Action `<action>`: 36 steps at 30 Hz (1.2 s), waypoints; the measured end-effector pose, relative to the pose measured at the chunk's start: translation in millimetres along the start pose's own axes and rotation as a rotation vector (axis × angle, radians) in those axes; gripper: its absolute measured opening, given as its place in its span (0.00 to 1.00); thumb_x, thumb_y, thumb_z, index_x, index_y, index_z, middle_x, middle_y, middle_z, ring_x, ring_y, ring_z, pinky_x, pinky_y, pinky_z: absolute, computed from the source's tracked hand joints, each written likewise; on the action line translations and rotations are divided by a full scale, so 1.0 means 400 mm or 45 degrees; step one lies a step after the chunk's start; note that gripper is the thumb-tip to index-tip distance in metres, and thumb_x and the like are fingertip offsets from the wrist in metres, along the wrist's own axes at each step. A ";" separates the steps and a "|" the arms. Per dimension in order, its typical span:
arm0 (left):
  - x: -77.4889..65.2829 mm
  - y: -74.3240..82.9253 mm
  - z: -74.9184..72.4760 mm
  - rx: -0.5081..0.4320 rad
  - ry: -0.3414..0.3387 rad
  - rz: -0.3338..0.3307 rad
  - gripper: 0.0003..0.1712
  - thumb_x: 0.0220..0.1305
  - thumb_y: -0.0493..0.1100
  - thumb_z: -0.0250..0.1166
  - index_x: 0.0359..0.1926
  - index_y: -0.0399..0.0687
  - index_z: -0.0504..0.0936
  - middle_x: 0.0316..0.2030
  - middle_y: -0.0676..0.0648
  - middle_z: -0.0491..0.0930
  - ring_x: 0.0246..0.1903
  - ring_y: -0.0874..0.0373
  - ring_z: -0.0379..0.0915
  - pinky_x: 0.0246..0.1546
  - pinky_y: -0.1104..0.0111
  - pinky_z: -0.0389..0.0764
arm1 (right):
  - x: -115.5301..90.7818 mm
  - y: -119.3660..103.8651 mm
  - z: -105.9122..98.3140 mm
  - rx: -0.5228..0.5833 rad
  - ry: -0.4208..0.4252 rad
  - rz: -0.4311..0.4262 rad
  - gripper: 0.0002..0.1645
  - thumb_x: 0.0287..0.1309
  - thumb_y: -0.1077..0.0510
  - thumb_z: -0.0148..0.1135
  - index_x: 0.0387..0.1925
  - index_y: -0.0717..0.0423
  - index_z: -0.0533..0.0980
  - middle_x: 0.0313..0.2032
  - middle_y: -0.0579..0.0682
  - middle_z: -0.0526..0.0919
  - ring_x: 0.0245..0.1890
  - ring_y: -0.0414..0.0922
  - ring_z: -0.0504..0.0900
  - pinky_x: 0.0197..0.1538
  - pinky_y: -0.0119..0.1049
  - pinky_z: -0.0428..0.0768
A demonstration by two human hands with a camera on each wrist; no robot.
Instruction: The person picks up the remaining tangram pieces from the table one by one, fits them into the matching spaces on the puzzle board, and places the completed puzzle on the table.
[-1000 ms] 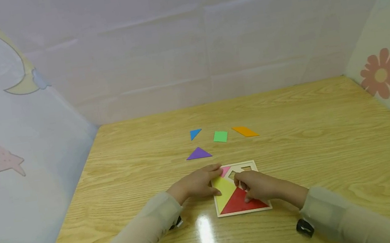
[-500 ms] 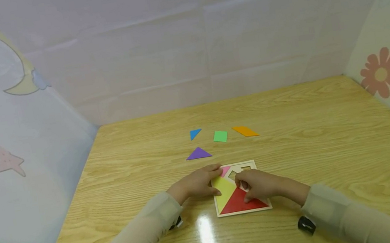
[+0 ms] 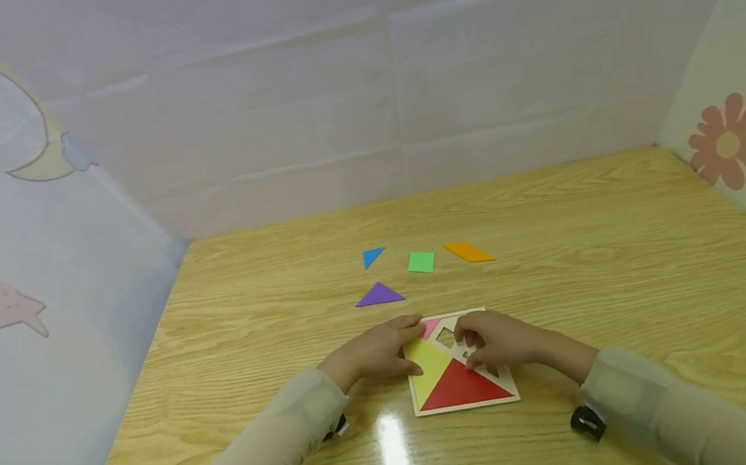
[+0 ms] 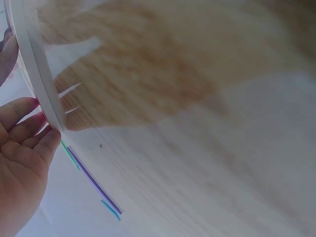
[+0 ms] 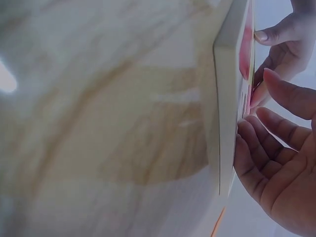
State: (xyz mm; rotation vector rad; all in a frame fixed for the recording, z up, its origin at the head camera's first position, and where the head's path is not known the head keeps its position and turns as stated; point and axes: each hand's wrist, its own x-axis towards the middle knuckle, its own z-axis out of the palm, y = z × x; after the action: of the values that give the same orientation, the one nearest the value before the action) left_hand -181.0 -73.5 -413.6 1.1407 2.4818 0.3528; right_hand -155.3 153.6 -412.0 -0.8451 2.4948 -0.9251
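Observation:
A square wooden tangram board [image 3: 467, 406] lies flat in front of me. Seated in it are a red triangle [image 3: 465, 389], a yellow triangle [image 3: 426, 353] and a pink triangle [image 3: 433, 325], partly covered. My left hand [image 3: 378, 350] rests on the board's left side, thumb over the yellow piece and the other fingers by the pink corner. Over the right half hovers my right hand [image 3: 505, 339], thumb close to the red triangle's upper tip. In the right wrist view its thumb stands apart from the loosely bent fingers [image 5: 252, 168], nothing between them. Bare recesses show around this hand.
Beyond the board on the wooden table [image 3: 247, 307] lie a purple triangle [image 3: 380, 295], a blue triangle [image 3: 372, 256], a green square [image 3: 422, 261] and an orange parallelogram [image 3: 470, 252]. Printed cloth walls [image 3: 323, 95] enclose the back and sides.
My right hand has shifted up and right, off the red triangle, so more of that piece and the board's recesses show. My left hand has stayed in place.

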 end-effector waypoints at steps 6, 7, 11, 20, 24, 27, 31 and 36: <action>0.001 -0.001 0.005 0.006 0.002 0.002 0.39 0.52 0.51 0.62 0.62 0.42 0.58 0.63 0.45 0.52 0.61 0.54 0.48 0.58 0.70 0.51 | 0.004 0.016 -0.008 0.014 0.084 0.005 0.13 0.43 0.62 0.65 0.32 0.60 0.71 0.26 0.46 0.71 0.27 0.42 0.69 0.30 0.31 0.71; 0.001 -0.001 0.005 0.008 0.002 0.005 0.39 0.52 0.51 0.62 0.62 0.42 0.58 0.63 0.45 0.52 0.61 0.54 0.47 0.58 0.70 0.51 | 0.005 0.019 -0.009 0.017 0.101 0.002 0.12 0.43 0.62 0.65 0.32 0.60 0.71 0.26 0.47 0.71 0.27 0.42 0.69 0.31 0.31 0.71; -0.001 -0.001 0.006 0.008 0.002 0.011 0.39 0.52 0.51 0.62 0.62 0.41 0.58 0.63 0.45 0.52 0.61 0.54 0.48 0.58 0.70 0.51 | 0.007 0.033 -0.015 0.052 0.165 -0.002 0.11 0.45 0.63 0.63 0.32 0.61 0.71 0.27 0.48 0.72 0.29 0.42 0.69 0.32 0.33 0.72; -0.001 0.001 0.003 0.010 -0.002 0.005 0.39 0.52 0.51 0.61 0.62 0.42 0.57 0.63 0.46 0.51 0.61 0.54 0.47 0.59 0.69 0.51 | 0.011 0.047 -0.033 0.063 0.228 0.020 0.10 0.45 0.65 0.62 0.32 0.63 0.72 0.29 0.49 0.75 0.31 0.43 0.72 0.34 0.35 0.73; -0.001 0.002 0.003 0.013 -0.007 0.001 0.39 0.52 0.52 0.61 0.62 0.42 0.57 0.63 0.46 0.51 0.61 0.55 0.47 0.59 0.70 0.51 | 0.016 0.052 -0.042 0.043 0.237 0.018 0.11 0.45 0.64 0.63 0.32 0.64 0.72 0.28 0.50 0.75 0.30 0.43 0.71 0.34 0.35 0.73; -0.001 0.001 0.004 0.016 -0.008 0.001 0.40 0.52 0.52 0.61 0.62 0.43 0.57 0.63 0.46 0.51 0.61 0.55 0.46 0.58 0.70 0.51 | 0.019 0.057 -0.048 0.048 0.244 0.027 0.11 0.44 0.64 0.63 0.32 0.65 0.72 0.28 0.50 0.75 0.30 0.43 0.71 0.34 0.35 0.73; 0.001 0.000 0.005 0.019 -0.009 -0.004 0.40 0.52 0.52 0.61 0.62 0.43 0.57 0.63 0.46 0.51 0.61 0.55 0.46 0.59 0.70 0.51 | 0.025 0.067 -0.055 0.030 0.256 0.045 0.12 0.45 0.63 0.63 0.32 0.65 0.73 0.29 0.50 0.75 0.30 0.43 0.72 0.34 0.36 0.74; 0.000 0.000 0.003 0.020 -0.015 -0.004 0.40 0.53 0.52 0.61 0.63 0.43 0.56 0.63 0.46 0.50 0.61 0.55 0.46 0.59 0.70 0.50 | 0.029 0.080 -0.068 0.015 0.261 0.084 0.12 0.46 0.62 0.62 0.34 0.66 0.74 0.30 0.51 0.76 0.32 0.44 0.73 0.36 0.37 0.74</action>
State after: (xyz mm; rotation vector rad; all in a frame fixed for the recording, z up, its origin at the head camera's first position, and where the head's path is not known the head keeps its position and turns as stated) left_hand -180.4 -73.5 -414.6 1.1415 2.4800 0.3256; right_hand -190.8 178.5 -415.2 -0.6903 2.6691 -1.0508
